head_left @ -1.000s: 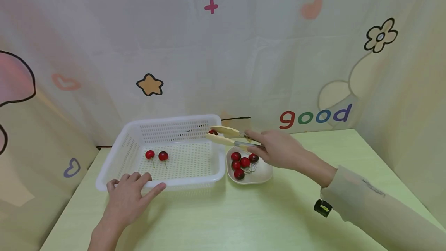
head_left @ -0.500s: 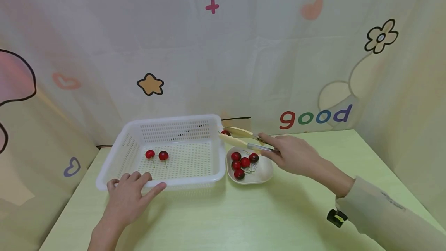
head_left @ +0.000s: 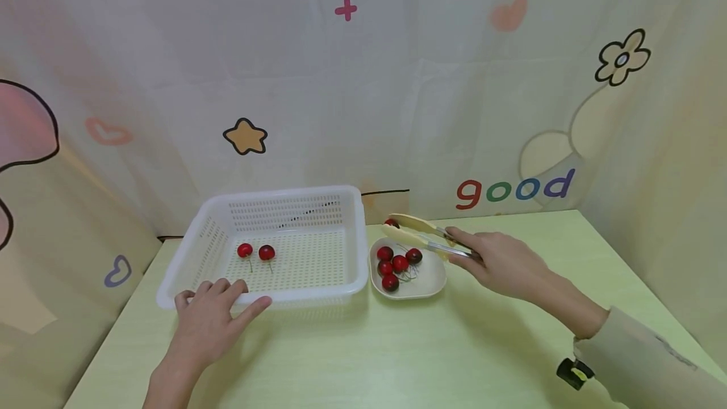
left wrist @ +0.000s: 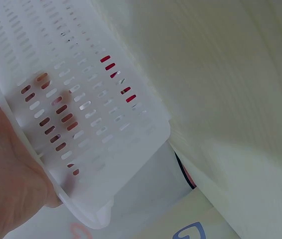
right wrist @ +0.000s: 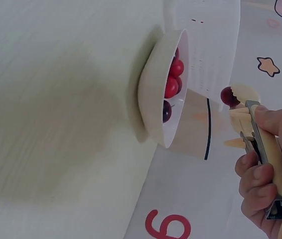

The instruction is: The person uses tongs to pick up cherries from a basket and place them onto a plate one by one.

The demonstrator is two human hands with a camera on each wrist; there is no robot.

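My right hand grips a pair of tongs with cream tips and metal arms. A dark red cherry is pinched between the tips, above the back of a small cream bowl. Several cherries with stems lie in that bowl. To its left stands a white slotted plastic basket with two cherries on its floor. My left hand holds the basket's near rim at the left; through the slots in the left wrist view, its fingers show inside the wall.
Basket and bowl stand side by side on a pale green table. A printed curtain hangs behind the table and along its sides. A dark band with a small black piece hangs at the right sleeve.
My right hand has moved right and slightly down, carrying the tongs and pinched cherry from the basket's right rim to above the bowl. My left hand has stayed on the basket.
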